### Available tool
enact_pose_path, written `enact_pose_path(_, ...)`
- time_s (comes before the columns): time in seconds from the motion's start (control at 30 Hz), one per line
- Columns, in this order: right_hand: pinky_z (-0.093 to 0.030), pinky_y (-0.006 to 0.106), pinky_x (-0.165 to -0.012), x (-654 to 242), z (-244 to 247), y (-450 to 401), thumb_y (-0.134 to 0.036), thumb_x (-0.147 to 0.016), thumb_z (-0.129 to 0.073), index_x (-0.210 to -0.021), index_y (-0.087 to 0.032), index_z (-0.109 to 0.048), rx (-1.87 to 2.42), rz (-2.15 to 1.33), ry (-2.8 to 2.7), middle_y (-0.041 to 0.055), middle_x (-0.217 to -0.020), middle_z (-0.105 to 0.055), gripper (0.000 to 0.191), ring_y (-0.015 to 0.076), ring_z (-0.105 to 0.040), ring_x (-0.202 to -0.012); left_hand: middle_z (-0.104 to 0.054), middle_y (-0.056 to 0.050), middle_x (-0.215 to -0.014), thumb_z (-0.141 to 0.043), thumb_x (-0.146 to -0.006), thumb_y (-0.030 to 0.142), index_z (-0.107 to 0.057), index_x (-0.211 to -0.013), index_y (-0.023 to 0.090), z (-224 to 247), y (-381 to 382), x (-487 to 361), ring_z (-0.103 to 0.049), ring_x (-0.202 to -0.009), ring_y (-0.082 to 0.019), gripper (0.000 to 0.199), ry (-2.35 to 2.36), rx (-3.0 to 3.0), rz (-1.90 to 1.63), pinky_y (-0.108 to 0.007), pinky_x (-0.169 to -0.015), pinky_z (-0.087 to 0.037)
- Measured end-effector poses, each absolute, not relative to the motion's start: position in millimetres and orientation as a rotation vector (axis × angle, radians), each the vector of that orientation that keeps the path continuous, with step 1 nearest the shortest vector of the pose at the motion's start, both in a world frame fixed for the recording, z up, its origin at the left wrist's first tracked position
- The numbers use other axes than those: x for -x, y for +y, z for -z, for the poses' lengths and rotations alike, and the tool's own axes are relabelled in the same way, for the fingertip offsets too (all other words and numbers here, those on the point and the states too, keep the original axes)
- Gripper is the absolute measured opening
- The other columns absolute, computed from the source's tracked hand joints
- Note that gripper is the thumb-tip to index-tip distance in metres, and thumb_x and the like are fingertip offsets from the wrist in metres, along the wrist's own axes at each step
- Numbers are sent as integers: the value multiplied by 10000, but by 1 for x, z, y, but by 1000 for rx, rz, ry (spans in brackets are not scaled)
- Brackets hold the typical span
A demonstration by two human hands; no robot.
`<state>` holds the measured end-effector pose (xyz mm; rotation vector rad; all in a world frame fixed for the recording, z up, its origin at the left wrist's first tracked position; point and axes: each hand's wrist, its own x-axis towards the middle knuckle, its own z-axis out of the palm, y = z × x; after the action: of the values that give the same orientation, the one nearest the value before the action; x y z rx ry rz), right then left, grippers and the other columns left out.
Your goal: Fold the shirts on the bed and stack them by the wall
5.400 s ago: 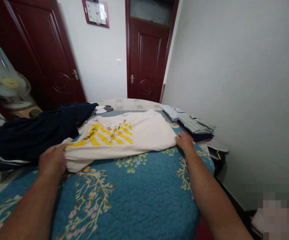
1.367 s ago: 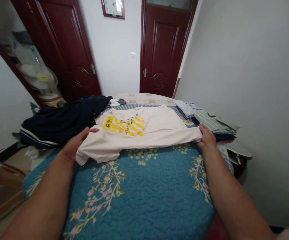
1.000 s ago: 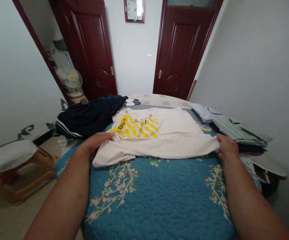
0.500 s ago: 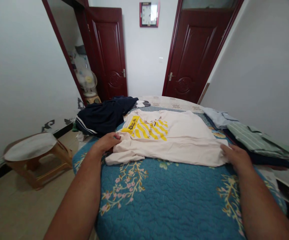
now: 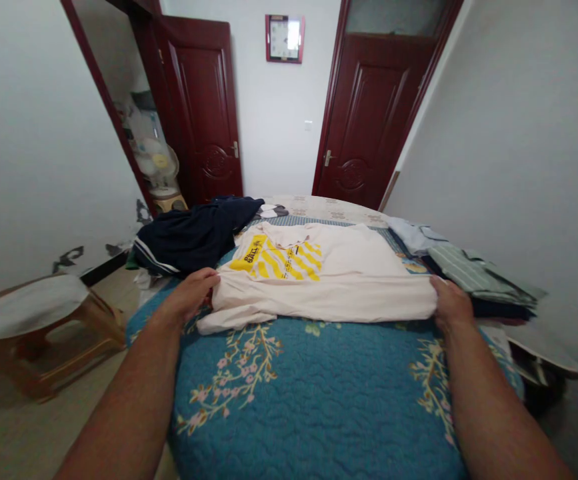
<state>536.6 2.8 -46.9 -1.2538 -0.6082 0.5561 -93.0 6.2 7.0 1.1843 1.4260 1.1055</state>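
A cream T-shirt (image 5: 353, 267) with a yellow and black print lies sideways across the blue floral quilted cover (image 5: 339, 393). Its near side is folded over into a long strip, with a sleeve sticking out toward me at the left. My left hand (image 5: 199, 293) pinches the strip's left end near the shoulder. At the other end, my right hand (image 5: 451, 303) grips the hem corner. Between the two hands the cloth is drawn fairly straight. Fingertips of both hands are partly hidden by the fabric.
A dark navy garment (image 5: 189, 237) lies heaped at the left, with grey-and-white cloth (image 5: 271, 211) behind it. Folded clothes, a striped green shirt (image 5: 473, 273) on top, are stacked at the right. A stool (image 5: 43, 333) stands on the floor at the left.
Both hands keep hold of the T-shirt, and the strip between them now looks straighter and tauter along its fold. The whole view has shifted slightly, so everything appears further left.
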Motion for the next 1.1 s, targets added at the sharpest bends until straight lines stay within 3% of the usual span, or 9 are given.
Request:
enact_pose_path(0.1, -658, 387, -674, -522, 36, 1, -300, -662, -818, -988, -202, -738, 1200, -812, -540, 18, -768, -759, 349, 246, -751, -704, -661, 43, -747, -847, -570, 238, -676, -1054, 230, -10, 10, 90, -622, -606, -150, 512, 1225, -958, -1277, -228, -533, -489)
enact_pose_path(0.23, -667, 408, -734, -518, 31, -1, -304, -670, -828, -1099, -213, -724, 1125, -867, -618, 28, -865, -788, 450, 257, -772, -781, -768, -11, -982, -804, -542, 98, -646, -1387, 308, -15, 8, 90, -713, -680, -167, 885, 1157, -903, -1197, -247, -574, -578)
enact_pose_path(0.37, -648, 355, -716, -520, 31, -2, -274, -648, -825, -1240, -235, -703, 1111, -791, -599, 20, -965, -802, 605, 235, -767, -808, -805, -94, -1072, -743, -506, 66, -776, -1200, 184, -17, 8, 92, -748, -708, -205, 705, 1161, -794, -1062, -246, -550, -609)
enact_pose_path(0.47, -615, 314, -679, -518, 29, -2, -248, -612, -823, -1335, -241, -678, 1096, -795, -601, 21, -1002, -804, 738, 215, -751, -788, -814, -130, -1069, -777, -612, 185, -800, -1065, 155, -16, 13, 91, -787, -862, -286, 454, 1153, -660, -1086, -321, -675, -680)
enact_pose_path(0.6, -578, 287, -676, -517, 23, -5, -267, -572, -805, -1195, -219, -726, 1057, -743, -609, 13, -949, -796, 630, 195, -721, -758, -819, -96, -941, -774, -720, 195, -759, -950, 181, -8, 24, 91, -785, -784, -275, 231, 1227, -565, -1167, -347, -646, -686)
enact_pose_path(0.73, -561, 311, -680, -516, 15, -13, -318, -569, -794, -958, -211, -705, 1050, -730, -643, 5, -832, -759, 413, 205, -694, -726, -824, -38, -961, -791, -666, 71, -736, -1096, 233, 2, 25, 96, -779, -725, -234, 463, 1215, -610, -1228, -338, -635, -683)
enact_pose_path(0.83, -548, 329, -647, -513, 7, -25, -328, -580, -807, -925, -229, -671, 1079, -866, -733, 5, -807, -743, 384, 215, -680, -681, -821, -60, -1117, -859, -641, 89, -738, -1227, 272, 2, 15, 98, -805, -846, -262, 626, 1202, -638, -1103, -342, -697, -692)
enact_pose_path(0.97, -498, 298, -545, -510, -12, -53, -332, -604, -820, -889, -251, -642, 1052, -1031, -844, -7, -763, -707, 346, 194, -634, -581, -807, -137, -1172, -942, -587, 141, -790, -1141, 212, -10, -7, 97, -810, -895, -296, 578, 1195, -680, -955, -328, -723, -688)
enact_pose_path(1.1, -451, 273, -469, -517, -42, -90, -350, -630, -850, -835, -282, -631, 890, -1057, -843, -16, -699, -642, 307, 177, -588, -537, -828, -98, -1044, -959, -540, 165, -798, -1019, 196, -40, -23, 102, -787, -752, -254, 507, 1224, -736, -1084, -300, -622, -666)
